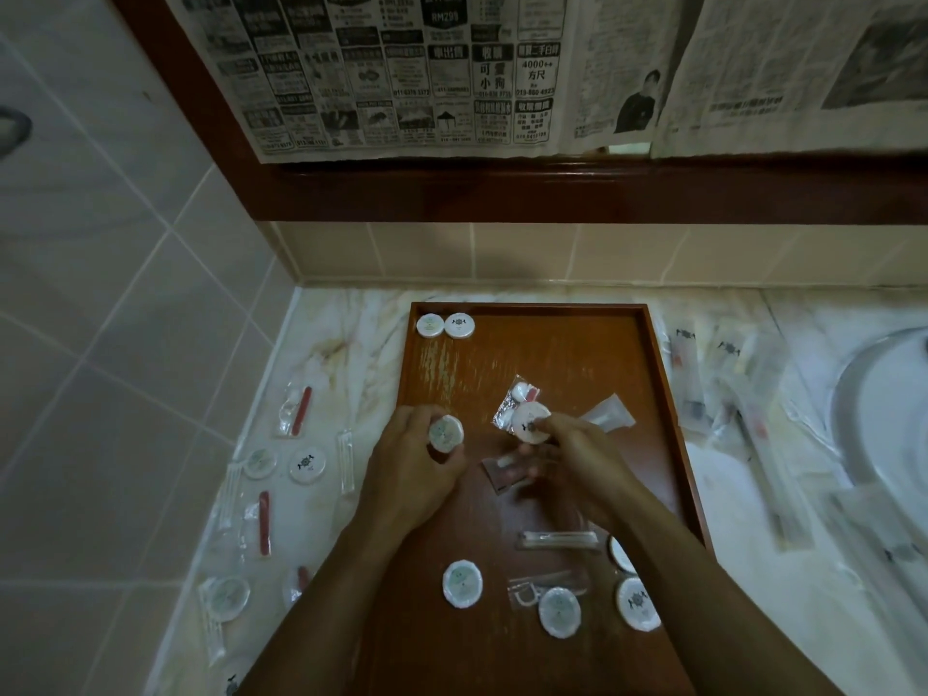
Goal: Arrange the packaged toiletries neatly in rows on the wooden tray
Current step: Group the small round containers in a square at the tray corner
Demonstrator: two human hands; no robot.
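Three round white packets [558, 611] are seen lying at the near end of the wooden tray [673, 394], which is set on the marble desk [351, 354]. Above its middle, a round packet [445, 433] is gripped by the curled fingers of the left hand [412, 459], and another round packet [531, 422] is pinched by the right hand [577, 459]. Two round packets [445, 326] are placed side by side, touching, in the far left corner.

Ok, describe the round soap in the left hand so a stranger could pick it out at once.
Start at the wooden tray on the marble counter. Above its middle, the left hand pinches a round white soap with a pale green label. The right hand holds a similar disc, but that one bears a dark emblem.
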